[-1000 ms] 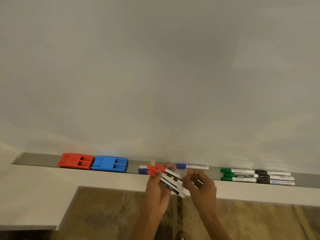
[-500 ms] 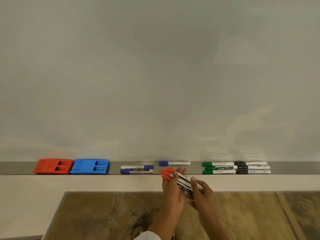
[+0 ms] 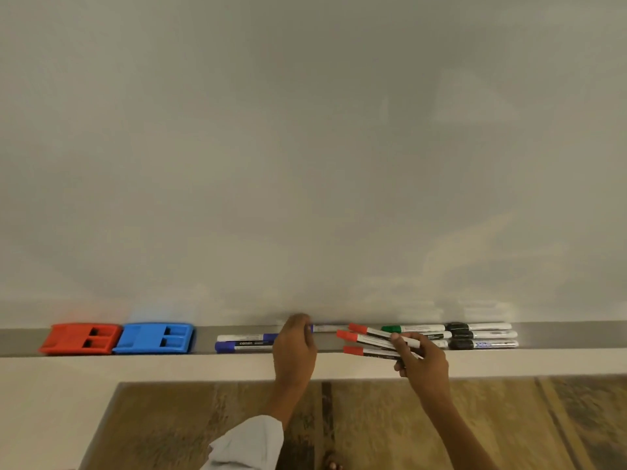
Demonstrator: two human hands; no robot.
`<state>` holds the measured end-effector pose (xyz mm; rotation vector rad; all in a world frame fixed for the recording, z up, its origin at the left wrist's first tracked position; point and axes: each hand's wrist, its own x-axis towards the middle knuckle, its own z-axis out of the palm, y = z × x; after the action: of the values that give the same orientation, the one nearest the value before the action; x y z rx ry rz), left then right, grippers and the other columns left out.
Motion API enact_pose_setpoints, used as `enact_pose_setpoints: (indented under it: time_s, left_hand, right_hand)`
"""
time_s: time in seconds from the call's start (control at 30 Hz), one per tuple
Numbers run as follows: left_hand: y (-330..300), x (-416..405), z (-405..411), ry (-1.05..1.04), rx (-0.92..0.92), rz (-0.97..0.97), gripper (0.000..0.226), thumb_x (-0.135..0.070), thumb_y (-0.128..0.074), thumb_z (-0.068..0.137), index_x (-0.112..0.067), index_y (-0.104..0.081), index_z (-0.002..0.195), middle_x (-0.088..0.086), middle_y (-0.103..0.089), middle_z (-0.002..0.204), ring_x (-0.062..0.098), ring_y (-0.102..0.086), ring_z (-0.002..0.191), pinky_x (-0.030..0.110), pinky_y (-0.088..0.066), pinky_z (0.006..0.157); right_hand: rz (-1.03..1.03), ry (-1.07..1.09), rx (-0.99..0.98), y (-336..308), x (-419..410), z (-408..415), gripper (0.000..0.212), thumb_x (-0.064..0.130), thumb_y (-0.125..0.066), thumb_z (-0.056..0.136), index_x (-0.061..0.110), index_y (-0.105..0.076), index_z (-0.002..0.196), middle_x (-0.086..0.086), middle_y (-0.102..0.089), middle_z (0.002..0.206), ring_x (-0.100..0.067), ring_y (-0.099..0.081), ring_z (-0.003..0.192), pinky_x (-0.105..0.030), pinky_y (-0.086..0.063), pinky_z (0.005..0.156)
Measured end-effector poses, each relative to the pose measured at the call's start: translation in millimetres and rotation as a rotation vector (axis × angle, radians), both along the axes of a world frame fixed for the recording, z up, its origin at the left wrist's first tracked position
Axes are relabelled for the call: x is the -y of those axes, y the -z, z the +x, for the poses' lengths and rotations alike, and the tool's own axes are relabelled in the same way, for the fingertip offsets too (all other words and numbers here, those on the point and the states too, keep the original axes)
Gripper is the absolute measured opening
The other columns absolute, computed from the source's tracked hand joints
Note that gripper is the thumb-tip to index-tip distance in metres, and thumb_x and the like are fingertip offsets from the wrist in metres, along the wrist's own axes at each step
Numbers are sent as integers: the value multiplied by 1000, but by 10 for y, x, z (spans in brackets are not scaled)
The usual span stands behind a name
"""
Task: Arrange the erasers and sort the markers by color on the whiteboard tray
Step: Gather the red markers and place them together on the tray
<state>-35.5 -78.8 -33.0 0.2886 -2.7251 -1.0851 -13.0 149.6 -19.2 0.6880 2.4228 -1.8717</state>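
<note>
We see a big whiteboard (image 3: 305, 147) with a long grey tray (image 3: 20, 339) along its bottom edge.

Our left hand (image 3: 294, 347) reaches over the tray. Its fingers are curled down around the end of a blue marker (image 3: 327, 328) that lies at the back of the tray. The cap end is hidden under the hand, so we cannot tell how tight the grip is. The white body of that marker sticks out toward our right hand.

Our right hand (image 3: 422, 362) is pinching three red markers (image 3: 369, 341) together. They fan out, with their red caps pointing toward the left hand. They are tilted and sit above the front part of the tray, between our two hands.

Just past the left hand, on its far side from the right hand, two more blue markers (image 3: 246, 342) lie side by side in the tray. Further out that way is the blue eraser (image 3: 154, 338), and right next to it, touching or almost touching, is the red eraser (image 3: 79, 338). Both erasers sit flat in the tray.

Behind the right hand's fingers lie the green markers (image 3: 412, 329). We see one clearly and part of another; the red markers and fingers cover the rest. Past the right hand, on the side away from the left hand, three black markers (image 3: 481, 335) lie in a neat stack of rows, end to end with the green ones.

Below the tray is a pale ledge (image 3: 135, 368), and under that a brown patterned floor (image 3: 543, 425). A light sleeve (image 3: 247, 442) shows on our left arm.
</note>
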Motion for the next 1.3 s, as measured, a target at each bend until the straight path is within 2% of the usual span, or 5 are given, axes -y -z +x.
enact_pose_setpoints:
  time_s: [0.23,0.53,0.93,1.1,1.3]
  left_hand:
    - [175,43,-134,398,185,-607,36,-14,-52,91,-15,-56,127,4,-60,129,21,-55,118,32,-47,94]
    - [-250,463,-9,528,69,-801,32,-10,-76,62,-11,-73,94,6,-71,100,25,-64,97,37,-55,75]
    - [-378,1582,577,-258,137,668,19,-7,-65,87,-20,-69,100,8,-67,106,29,-69,80,18,-57,57]
    - [-341,1631,640,-323,185,822,21,-9,-70,83,-18,-68,101,11,-70,103,29,-73,80,23,-60,62]
    - [-304,1689,588,-344,156,945,23,-3,-73,78,-10,-69,99,13,-70,103,23,-74,80,29,-62,68]
  right_hand:
    - [32,-32,-41,-30,-120,-109,13,31,-75,82,19,-70,83,-3,-72,63,-21,-65,44,-27,-54,43]
    - [-6,-44,-75,-66,-40,-184,10,31,-75,82,22,-71,83,-4,-74,69,-25,-67,46,-28,-55,44]
    - [91,-222,60,222,690,-389,18,30,-73,85,13,-67,84,-7,-72,63,-18,-68,45,-28,-58,45]
    - [286,-244,139,211,643,-481,22,30,-75,82,11,-66,90,-5,-71,59,1,-63,42,-3,-40,41]
    - [432,-275,207,143,661,-480,38,31,-78,76,8,-64,103,-10,-74,79,-21,-68,72,-18,-45,57]
